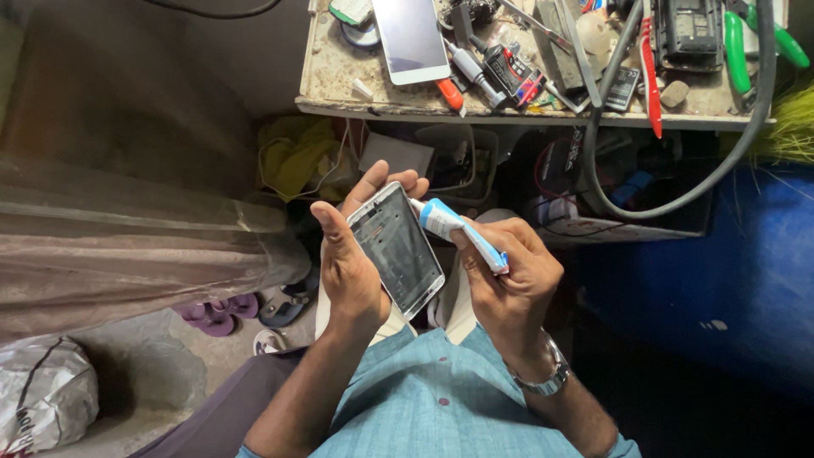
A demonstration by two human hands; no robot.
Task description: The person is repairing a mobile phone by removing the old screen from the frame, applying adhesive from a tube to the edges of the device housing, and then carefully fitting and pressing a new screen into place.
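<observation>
Left hand [352, 267] grip closed around bare phone frame [397, 248], frame tilted in palm, right hand [509, 276] grip pinching blue-white glue tube [454, 229], nozzle touching frame's upper edge, cluttered bench [339, 85] above.

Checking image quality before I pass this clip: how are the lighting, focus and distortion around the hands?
Head view: the left hand, phone frame and glue tube in the right hand are evenly lit and sharp; the bench above is bright, with a pale sheen on the white phone; the lower right is deep shadow; wide-angle bending shows at the edges.
</observation>
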